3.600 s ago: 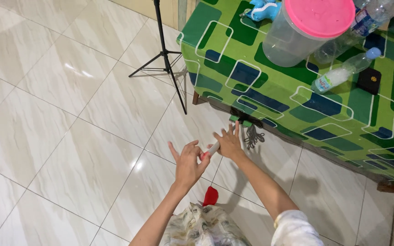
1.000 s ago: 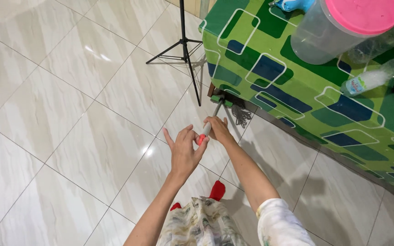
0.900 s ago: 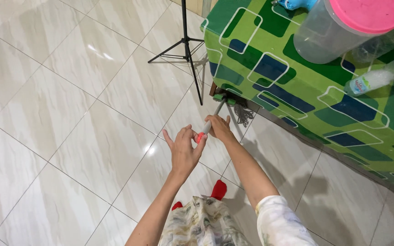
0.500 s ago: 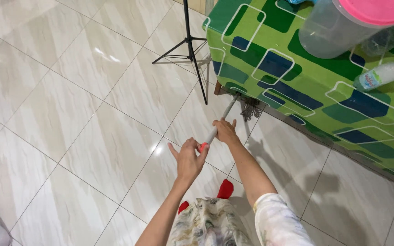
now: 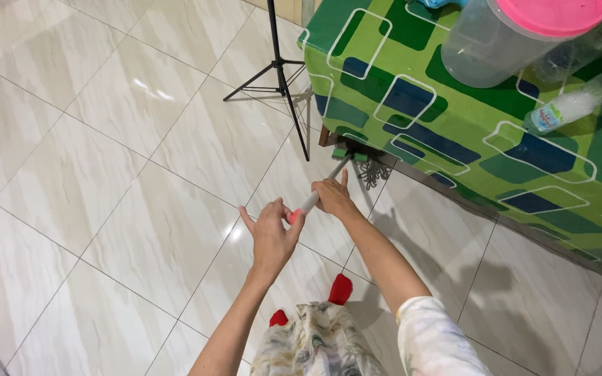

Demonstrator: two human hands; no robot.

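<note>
Head-camera view, looking down: a person works a slim grey-handled mop with a red end cap point(image 5: 313, 199) across glossy cream floor tiles point(image 5: 106, 160), beside a table draped in a green cloth patterned with blue and white rounded rectangles point(image 5: 412, 104). The left hand point(image 5: 270, 233) pinches the red cap between thumb and curled fingers, the index finger raised loosely off it. The right hand point(image 5: 332, 197) grips the shaft just ahead of the left, nearer the table, fingers wrapped round it; how tightly they close cannot be told. The mop's green head and dark grey strings point(image 5: 365, 167) lie at the foot of the table, at its near corner, partly tucked under the cloth edge so that their full shape is hidden. A black tripod stand point(image 5: 278, 73) rises just left of the table, its top cut off by the frame. On the table, a clear plastic tub with a pink lid point(image 5: 517, 35) and a clear plastic bottle lying on its side point(image 5: 566, 108) are both cropped at the upper edge. Below the hands, well short of the table, red footwear tips point(image 5: 341, 288) peek out from under a pale floral garment point(image 5: 315, 341).
</note>
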